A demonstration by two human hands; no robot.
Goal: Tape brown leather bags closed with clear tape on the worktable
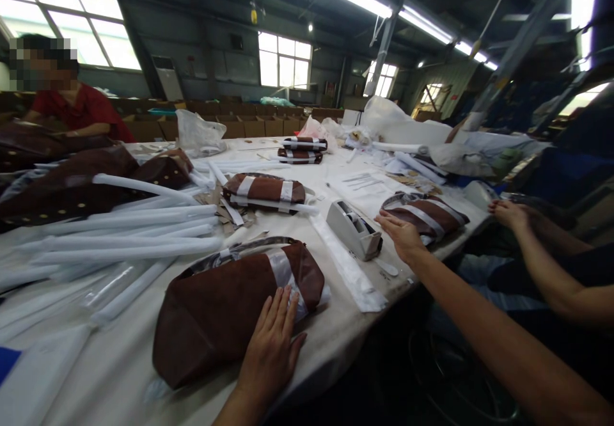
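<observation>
My left hand (275, 339) lies flat, fingers stretched out, on a brown handbag (215, 304) near the table's front edge. Under its fingertips is a clear strip wrapped round the bag's right part, with a pale band (279, 266) above. My right hand (401, 236) is raised just right of a grey tape dispenser (354, 229), its fingers extended and apparently holding nothing. Behind that hand sits another brown handbag (426, 213) with pale bands round it. The first bag's dark handle (254, 244) rests along its far side.
White rolled tubes (139, 228) are heaped at left beside more brown bags (71, 186). A banded bag (263, 190) stands mid-table, with two stacked bags (302, 149) beyond. A co-worker's hand (511, 213) is at right; a person in red (86, 109) works at far left.
</observation>
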